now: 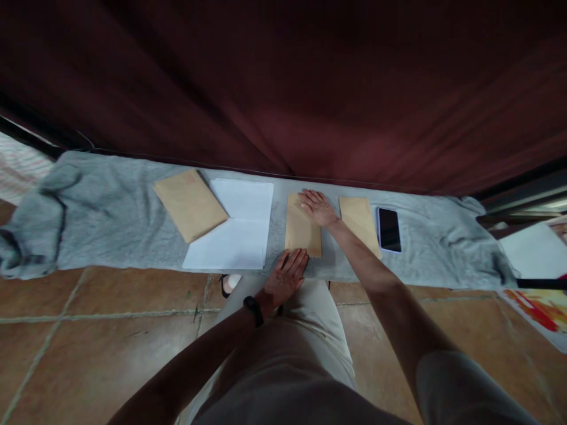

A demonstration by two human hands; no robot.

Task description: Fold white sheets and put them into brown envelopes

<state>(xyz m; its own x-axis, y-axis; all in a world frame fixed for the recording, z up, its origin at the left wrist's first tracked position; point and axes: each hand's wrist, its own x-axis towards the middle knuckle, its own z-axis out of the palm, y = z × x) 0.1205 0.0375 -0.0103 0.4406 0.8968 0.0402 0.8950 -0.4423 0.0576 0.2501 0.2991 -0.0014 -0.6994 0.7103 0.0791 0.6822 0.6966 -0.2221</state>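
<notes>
A brown paper envelope (303,230) lies flat in front of me on a grey cloth. My left hand (286,274) rests on its near edge, fingers stretched out flat. Over the far right corner of the same envelope lies my right hand (318,208), its fingers extended and a little spread. Neither hand grips anything. Just right of it is a second brown envelope (359,224), partly behind my right forearm. To the left, a stack of brown envelopes (191,203) sits at a slant, overlapping white paper sheets (241,227).
The grey cloth (106,218) covers a long narrow surface. A smartphone (390,230) lies right of the envelopes. Behind hangs a dark red curtain (283,88). Tiled floor (146,342) shows below, and white paper (535,251) is at the far right.
</notes>
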